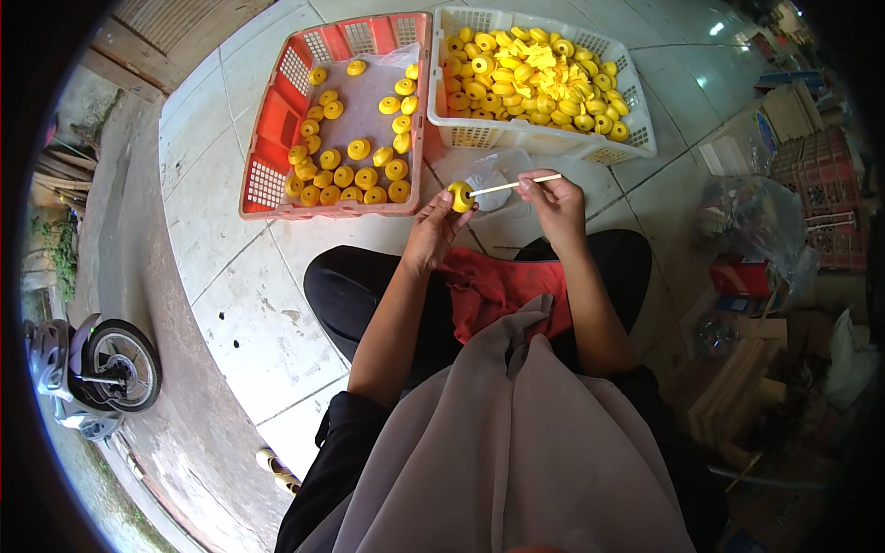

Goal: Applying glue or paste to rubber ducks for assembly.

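My left hand (pixel 431 232) pinches a small round yellow piece with a dark hole (pixel 460 196). A thin pale stick (pixel 516 185) is held in my right hand (pixel 556 207), its far end at the hole of the yellow piece. How deep the stick reaches into the hole I cannot tell. Just beyond my hands, a clear plastic bag with something white (pixel 494 184) sits in a shallow clear tray. A red cloth (pixel 502 293) lies across my lap, below both hands.
Ahead on the left, a red crate (pixel 261 138) holds spaced-out yellow pieces on a plastic sheet. A white crate (pixel 544 138) beside it is heaped with yellow pieces. Boxes and plastic bags (pixel 761 217) crowd the right side. A motorbike (pixel 101 369) stands beyond the tiled floor (pixel 253 318).
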`<state>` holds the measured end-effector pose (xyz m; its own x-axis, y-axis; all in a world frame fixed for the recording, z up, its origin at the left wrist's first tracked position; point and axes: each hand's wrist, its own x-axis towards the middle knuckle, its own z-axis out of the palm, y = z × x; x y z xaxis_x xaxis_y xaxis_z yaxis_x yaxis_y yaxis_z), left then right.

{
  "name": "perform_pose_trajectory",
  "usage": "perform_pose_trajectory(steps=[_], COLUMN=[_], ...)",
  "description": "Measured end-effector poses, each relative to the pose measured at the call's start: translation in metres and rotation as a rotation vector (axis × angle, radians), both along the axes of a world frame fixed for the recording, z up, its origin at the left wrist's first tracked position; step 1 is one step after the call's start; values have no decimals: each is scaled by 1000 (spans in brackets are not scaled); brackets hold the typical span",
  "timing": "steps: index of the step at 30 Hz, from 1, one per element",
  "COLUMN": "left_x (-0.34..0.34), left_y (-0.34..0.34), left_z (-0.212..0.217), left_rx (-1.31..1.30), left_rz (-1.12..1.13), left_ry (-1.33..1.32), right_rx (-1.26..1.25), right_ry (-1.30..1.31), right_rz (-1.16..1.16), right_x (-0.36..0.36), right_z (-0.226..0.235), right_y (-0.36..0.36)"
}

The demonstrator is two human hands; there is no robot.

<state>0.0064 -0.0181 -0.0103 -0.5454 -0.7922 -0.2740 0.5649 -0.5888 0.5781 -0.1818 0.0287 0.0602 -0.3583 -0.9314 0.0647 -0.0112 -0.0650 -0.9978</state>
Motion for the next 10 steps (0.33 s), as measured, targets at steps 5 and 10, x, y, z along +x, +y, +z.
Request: perform_pose_trajectory(steps=[5,10], left_x=[-2,-2], left_y=[0,1], left_z=[-2,-4], left_rx=[8,-25], left_rz=[10,-5], left_ry=[16,-16], right_rx=[-6,-96], right_ry=[101,427], right_rz=[47,116], right_x=[6,10], right_z=[0,12], right_y=[3,6])
